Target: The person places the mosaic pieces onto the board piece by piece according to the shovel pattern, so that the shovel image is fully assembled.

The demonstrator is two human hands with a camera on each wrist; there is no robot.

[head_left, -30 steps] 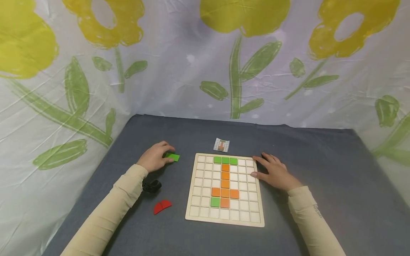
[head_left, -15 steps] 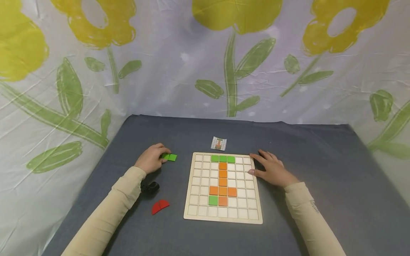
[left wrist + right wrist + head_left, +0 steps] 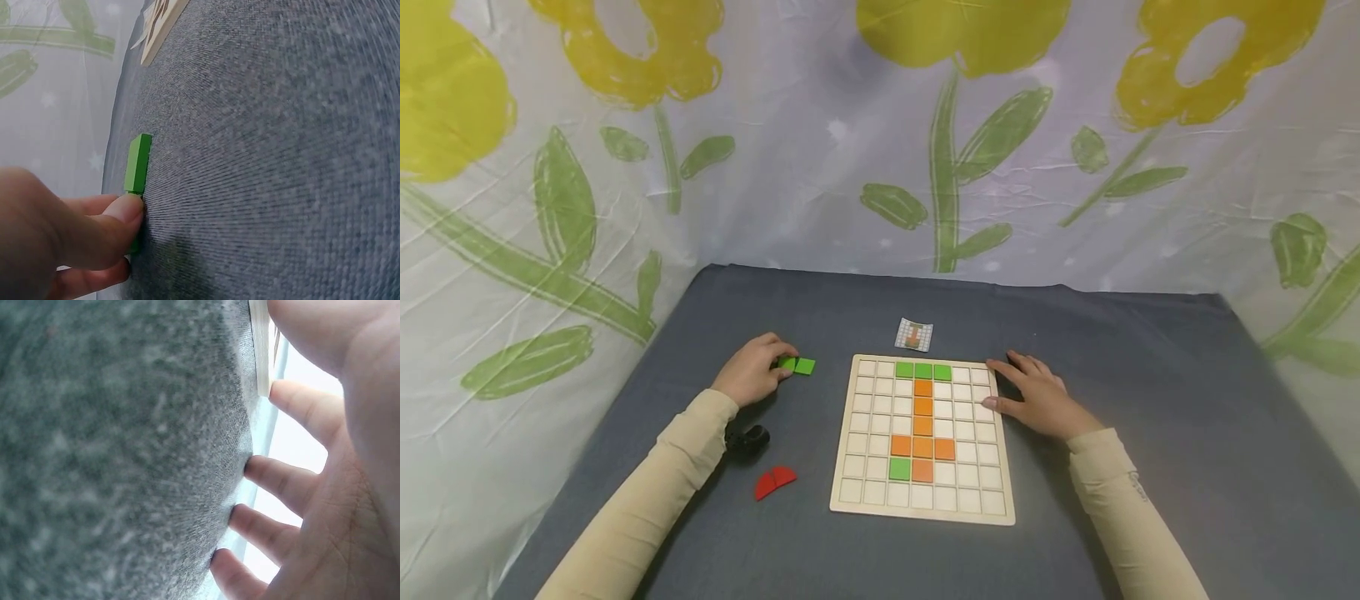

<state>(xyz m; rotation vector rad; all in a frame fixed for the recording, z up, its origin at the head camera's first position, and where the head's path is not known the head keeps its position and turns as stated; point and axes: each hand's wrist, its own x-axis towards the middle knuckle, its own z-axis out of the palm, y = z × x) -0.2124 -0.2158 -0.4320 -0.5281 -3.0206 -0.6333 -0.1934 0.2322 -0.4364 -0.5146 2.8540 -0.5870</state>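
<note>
Two green square tiles lie side by side left of the wooden grid board (image 3: pixel 842 433). My left hand (image 3: pixel 751 369) pinches the nearer green tile (image 3: pixel 787 363) between thumb and fingers, down at the cloth; much of that tile is hidden. Just right of it, the other green tile (image 3: pixel 137 164) is free of the fingers. My right hand (image 3: pixel 1037 398) rests at the board's upper right edge, its thumb and index finger touching the rim and its other fingertips on the cloth. Set in the board are green tiles (image 3: pixel 922 371) along the top and a column of orange tiles (image 3: pixel 922 426).
Behind the board lies a small pattern card (image 3: pixel 914 335). Two red quarter-round pieces (image 3: pixel 775 481) sit left of the board, below my left wrist. A dark grey cloth (image 3: pixel 1120 358) covers the table, and a flower-printed curtain (image 3: pixel 805 167) hangs around it.
My left fingers have drawn back slightly to the left, onto the left green tile, so the right one shows fully. The right hand stays on the board's edge. The head view shifts a little.
</note>
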